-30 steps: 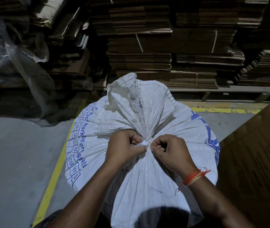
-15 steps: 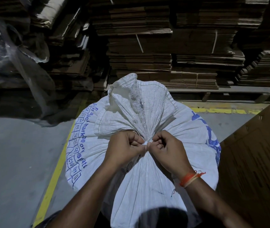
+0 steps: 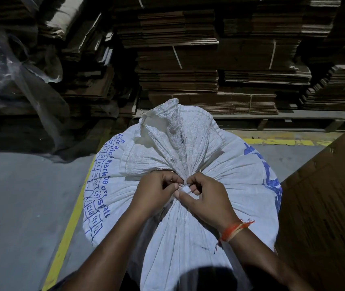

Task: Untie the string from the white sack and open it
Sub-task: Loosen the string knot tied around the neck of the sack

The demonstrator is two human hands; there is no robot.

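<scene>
Both hands, left hand (image 3: 157, 191) and right hand (image 3: 206, 198), pinched the string (image 3: 185, 189) at the white sack (image 3: 220, 177) neck's six o'clock; loosening the knot likely came next

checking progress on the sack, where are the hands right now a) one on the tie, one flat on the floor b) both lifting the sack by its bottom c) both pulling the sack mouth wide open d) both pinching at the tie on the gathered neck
d: the left hand and the right hand meet at the string where the neck of the white sack is bunched, still closed.
</scene>
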